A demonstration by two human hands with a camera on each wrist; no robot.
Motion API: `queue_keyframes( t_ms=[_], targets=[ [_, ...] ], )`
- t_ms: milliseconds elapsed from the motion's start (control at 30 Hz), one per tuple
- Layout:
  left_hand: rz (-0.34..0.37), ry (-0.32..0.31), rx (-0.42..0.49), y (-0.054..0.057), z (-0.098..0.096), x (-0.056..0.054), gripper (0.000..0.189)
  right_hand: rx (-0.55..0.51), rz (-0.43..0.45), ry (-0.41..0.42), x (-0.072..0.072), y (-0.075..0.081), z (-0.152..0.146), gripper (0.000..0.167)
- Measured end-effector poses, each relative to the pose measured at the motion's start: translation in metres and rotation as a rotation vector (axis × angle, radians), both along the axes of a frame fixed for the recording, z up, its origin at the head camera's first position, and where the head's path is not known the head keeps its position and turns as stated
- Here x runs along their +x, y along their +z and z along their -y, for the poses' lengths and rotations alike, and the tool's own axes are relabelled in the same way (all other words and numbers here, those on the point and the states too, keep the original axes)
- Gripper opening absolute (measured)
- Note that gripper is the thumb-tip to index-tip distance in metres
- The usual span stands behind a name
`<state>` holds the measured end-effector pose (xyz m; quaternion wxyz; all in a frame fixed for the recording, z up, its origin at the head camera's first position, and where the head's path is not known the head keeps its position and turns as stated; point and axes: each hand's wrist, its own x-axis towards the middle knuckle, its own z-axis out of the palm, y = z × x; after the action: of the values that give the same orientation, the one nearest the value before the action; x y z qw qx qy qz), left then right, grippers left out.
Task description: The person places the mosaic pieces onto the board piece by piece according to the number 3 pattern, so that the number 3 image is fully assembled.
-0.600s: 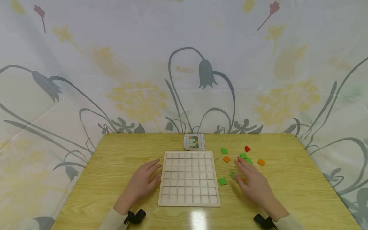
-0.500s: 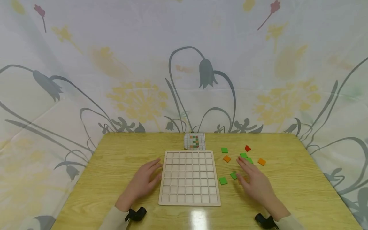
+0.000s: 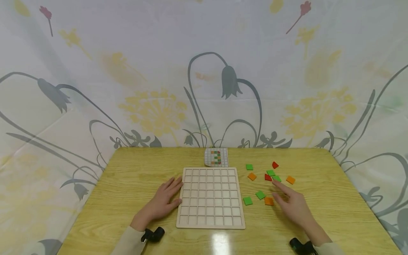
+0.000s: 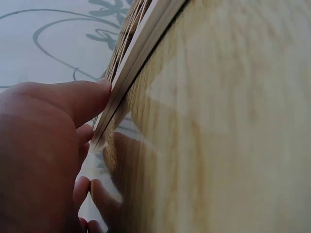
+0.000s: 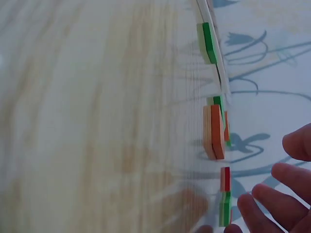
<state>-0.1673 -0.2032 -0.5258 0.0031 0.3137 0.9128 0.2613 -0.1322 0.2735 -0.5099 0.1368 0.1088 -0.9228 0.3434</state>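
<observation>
A pale wooden grid board [image 3: 210, 186] lies on the table in the head view. Along its left edge my left hand [image 3: 162, 203] rests with extended fingers, fingertips at the rim. The left wrist view shows the thumb [image 4: 92, 97] against the board's side [image 4: 131, 63]. To the right of the board, my right hand [image 3: 294, 207] hovers over the table, fingers loosely bent and holding nothing. Its fingertips are close to a red quarter-round piece [image 3: 267, 177] and a green square tile [image 3: 276, 178]. An orange tile [image 3: 269, 201] lies beside the thumb.
More green tiles [image 3: 247, 201] and orange tiles [image 3: 290, 180] lie scattered right of the board, with another red piece [image 3: 275, 165] farther back. A card with a coloured grid pattern [image 3: 216, 157] sits behind the board. A flowered cloth [image 3: 204, 71] hangs behind the table [image 3: 143, 159].
My right hand has drawn back to the right, uncovering the red piece and the orange tile. My left hand has shifted slightly right, its fingers now at the board's edge.
</observation>
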Motion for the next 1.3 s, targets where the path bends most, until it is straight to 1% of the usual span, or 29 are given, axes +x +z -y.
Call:
queue_keyframes(
  t_ms=[67,233,433,667,767,867,967,1167,1300],
  targets=[
    [0.021,-0.001,-0.016,0.0,0.0,0.0,0.062,-0.012,0.003,-0.01,-0.001,0.0,-0.003,0.041],
    [0.047,-0.015,-0.027,0.003,-0.001,0.0,0.061,-0.013,0.024,-0.028,-0.005,-0.003,-0.007,0.039],
    [0.12,-0.036,-0.028,0.005,-0.001,0.0,0.059,0.0,0.033,-0.029,-0.016,-0.008,-0.007,0.039],
    [0.149,-0.047,-0.038,0.007,-0.001,-0.002,0.063,-0.032,0.066,-0.035,-0.028,-0.008,-0.004,0.035],
    [0.166,-0.049,-0.036,0.008,-0.002,-0.002,0.066,-0.034,0.087,-0.034,-0.032,-0.006,-0.002,0.036],
    [0.169,-0.043,-0.041,0.008,-0.001,-0.001,0.069,-0.026,0.132,-0.03,-0.036,-0.005,0.001,0.039],
    [0.164,-0.035,-0.041,0.007,-0.001,-0.001,0.07,-0.005,0.151,-0.026,-0.038,-0.004,0.002,0.039],
    [0.153,-0.024,-0.04,0.005,0.001,0.0,0.071,0.003,0.129,-0.01,-0.041,-0.004,0.004,0.034],
    [0.155,-0.02,-0.034,0.003,0.002,0.0,0.072,0.019,0.109,-0.018,-0.044,-0.007,0.005,0.029]
  ],
)
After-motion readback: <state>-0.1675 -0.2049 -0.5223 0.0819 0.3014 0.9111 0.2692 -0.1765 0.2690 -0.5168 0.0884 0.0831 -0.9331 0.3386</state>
